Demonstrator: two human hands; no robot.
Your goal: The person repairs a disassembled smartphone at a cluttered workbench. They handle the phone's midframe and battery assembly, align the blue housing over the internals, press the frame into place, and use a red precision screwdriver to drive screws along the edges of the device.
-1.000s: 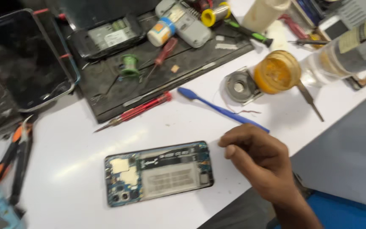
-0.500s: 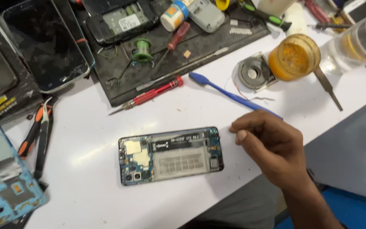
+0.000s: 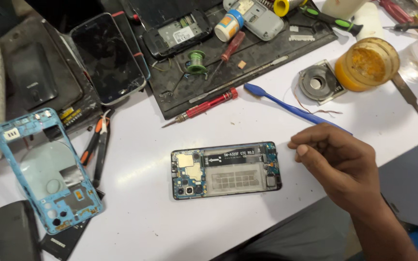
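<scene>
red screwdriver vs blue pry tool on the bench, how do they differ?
The red screwdriver has a metal shaft and pointed tip; the blue pry tool looks all plastic with a flat, rounded end. The screwdriver is shorter and lies apart from the right hand; the pry tool's far end runs behind that hand. Both lie flat on the white table, above the opened phone.

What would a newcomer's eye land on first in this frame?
First, the opened phone lying flat mid-bench with its boards and empty battery bay exposed, and the right hand curled loosely just beside its right end, not touching it. Next, the light blue phone frame at the left edge, and the blue pry tool lying above the hand, near the amber jar.
</scene>
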